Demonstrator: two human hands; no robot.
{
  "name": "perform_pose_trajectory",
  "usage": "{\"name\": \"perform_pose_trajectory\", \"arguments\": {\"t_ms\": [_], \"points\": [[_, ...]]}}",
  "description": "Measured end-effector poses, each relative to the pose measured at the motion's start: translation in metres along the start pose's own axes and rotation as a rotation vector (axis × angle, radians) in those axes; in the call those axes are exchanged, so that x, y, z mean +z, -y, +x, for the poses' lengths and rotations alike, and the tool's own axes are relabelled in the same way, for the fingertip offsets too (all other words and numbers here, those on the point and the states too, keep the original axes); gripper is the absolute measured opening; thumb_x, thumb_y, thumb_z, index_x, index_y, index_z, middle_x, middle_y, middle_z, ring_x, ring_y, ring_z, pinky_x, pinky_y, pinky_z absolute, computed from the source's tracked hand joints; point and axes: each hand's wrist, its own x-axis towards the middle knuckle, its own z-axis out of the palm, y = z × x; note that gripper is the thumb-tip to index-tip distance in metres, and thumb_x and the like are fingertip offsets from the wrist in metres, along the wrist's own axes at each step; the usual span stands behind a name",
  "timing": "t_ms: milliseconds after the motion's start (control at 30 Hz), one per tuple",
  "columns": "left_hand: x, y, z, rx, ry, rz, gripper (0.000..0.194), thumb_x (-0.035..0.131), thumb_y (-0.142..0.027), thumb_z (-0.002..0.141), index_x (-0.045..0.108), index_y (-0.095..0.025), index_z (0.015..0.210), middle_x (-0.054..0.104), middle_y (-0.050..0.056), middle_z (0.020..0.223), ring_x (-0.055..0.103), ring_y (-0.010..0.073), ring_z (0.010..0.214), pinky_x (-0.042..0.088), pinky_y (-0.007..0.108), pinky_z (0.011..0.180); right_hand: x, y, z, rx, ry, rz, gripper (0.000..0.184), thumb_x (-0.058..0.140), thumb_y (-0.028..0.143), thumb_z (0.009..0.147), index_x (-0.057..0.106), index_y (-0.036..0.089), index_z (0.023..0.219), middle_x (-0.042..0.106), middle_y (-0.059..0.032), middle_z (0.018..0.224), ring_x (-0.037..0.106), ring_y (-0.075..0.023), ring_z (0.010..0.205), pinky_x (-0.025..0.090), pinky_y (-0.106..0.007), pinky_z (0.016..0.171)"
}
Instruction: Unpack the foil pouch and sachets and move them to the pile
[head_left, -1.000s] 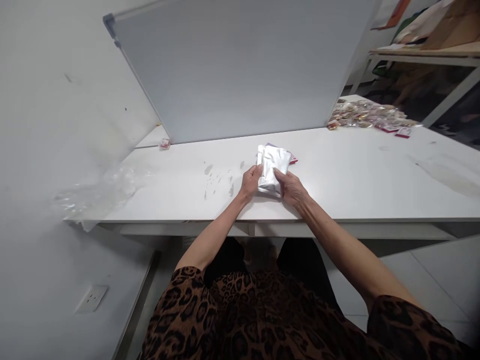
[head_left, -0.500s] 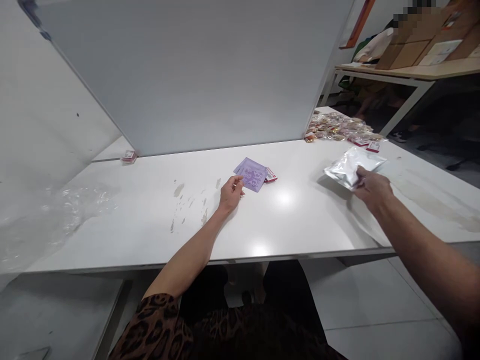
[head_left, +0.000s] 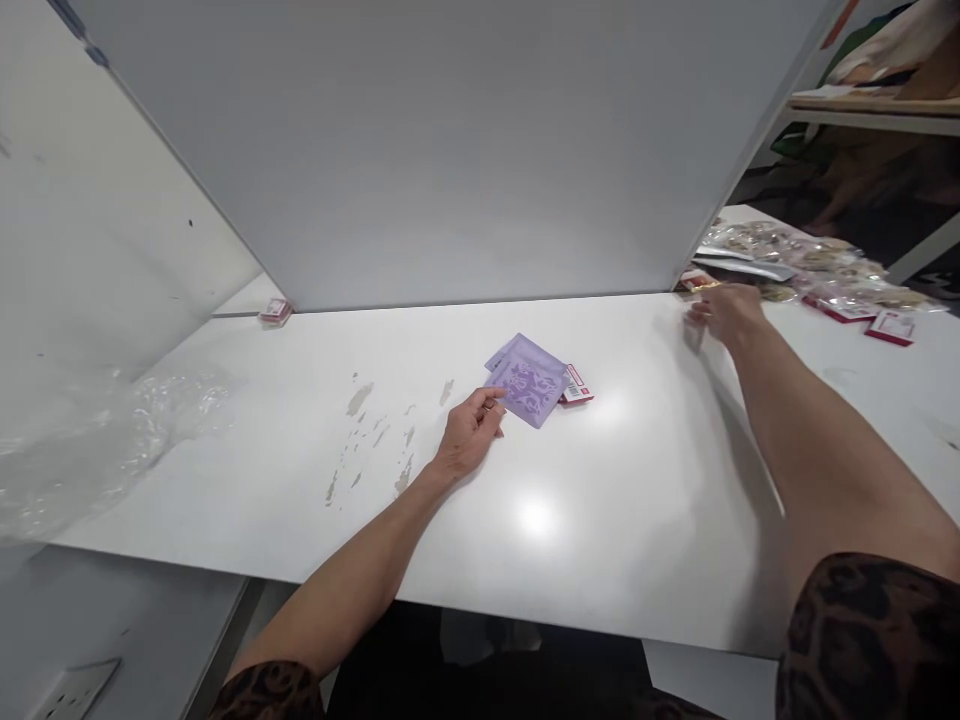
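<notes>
Near the middle of the white table, a flat purple printed packet (head_left: 531,385) lies on another purple packet and partly over a red-and-white packet (head_left: 576,387). My left hand (head_left: 471,430) has its fingers curled, with the tips closed on the left edge of the top purple packet. At the right end of the white panel, my right hand (head_left: 724,312) reaches down to a small orange-red packet (head_left: 696,279). Its fingers are blurred, so their grip on that packet is unclear. Just behind, a silver pouch (head_left: 742,265) lies on the heap of clear-wrapped packets.
A tall white panel (head_left: 450,150) closes off the back of the table. The heap of wrapped packets (head_left: 825,262) spreads at the right. Crumpled clear plastic (head_left: 112,440) lies left, and a small red-and-white packet (head_left: 275,311) sits at the panel's left foot.
My right hand has let go of the silver pouch, now on the heap, and moved to the panel's right corner. The view has turned right and down; my left hand stays by the purple packet.
</notes>
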Motion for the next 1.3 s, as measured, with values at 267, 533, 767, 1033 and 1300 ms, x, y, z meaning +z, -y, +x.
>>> {"name": "perform_pose_trajectory", "arguments": {"t_ms": [267,533,767,1033,1300], "points": [[0.003,0.005,0.005,0.012,-0.091,0.067,0.018,0.057,-0.022,0.095,0.071,-0.020,0.106,0.065,0.001,0.090,0.056,0.0091,0.066,0.052,0.027,0.070,0.000,0.001,-0.116,0.117,0.237,-0.021,0.009,0.066,0.007,0.088,0.064,0.014,0.093,0.059,-0.0004,0.077,0.053,-0.0110,0.068,0.046,-0.027,0.070],[0.004,0.005,0.012,0.090,-0.184,0.445,0.026,0.058,-0.015,0.095,0.071,-0.019,0.117,0.068,0.010,0.127,0.065,0.0211,0.111,0.052,0.038,0.106,0.023,0.041,-0.198,-0.034,0.578,-0.278,0.046,0.086,0.045,0.080,0.071,0.016,0.112,0.071,-0.0094,0.106,0.063,-0.0234,0.093,0.052,-0.037,0.086],[0.004,-0.001,0.011,-0.011,-0.117,0.734,0.046,0.065,-0.038,0.097,0.063,-0.025,0.141,0.055,0.010,0.153,0.048,0.0292,0.143,0.039,0.043,0.121,0.035,0.054,-0.232,-0.002,0.721,-0.206,0.069,0.098,0.046,0.061,0.067,0.019,0.116,0.069,-0.0046,0.093,0.064,-0.0212,0.083,0.055,-0.034,0.075],[0.001,-0.002,0.014,-0.108,-0.162,0.752,0.062,0.071,-0.051,0.093,0.054,-0.028,0.147,0.058,0.012,0.149,0.048,0.0322,0.142,0.035,0.046,0.120,0.027,0.078,-0.236,0.152,0.885,-0.288,0.043,0.100,0.030,0.056,0.071,0.020,0.085,0.072,-0.0027,0.084,0.065,-0.0198,0.081,0.052,-0.029,0.071],[-0.021,-0.007,0.026,-0.250,-0.370,0.539,0.040,0.067,-0.028,0.097,0.057,-0.025,0.136,0.063,0.014,0.147,0.053,0.0327,0.141,0.035,0.048,0.118,0.051,0.080,-0.258,-0.315,0.713,-1.005,0.040,0.068,0.037,0.088,0.066,0.012,0.120,0.065,-0.0221,0.124,0.063,-0.0339,0.109,0.054,-0.041,0.089]]}}
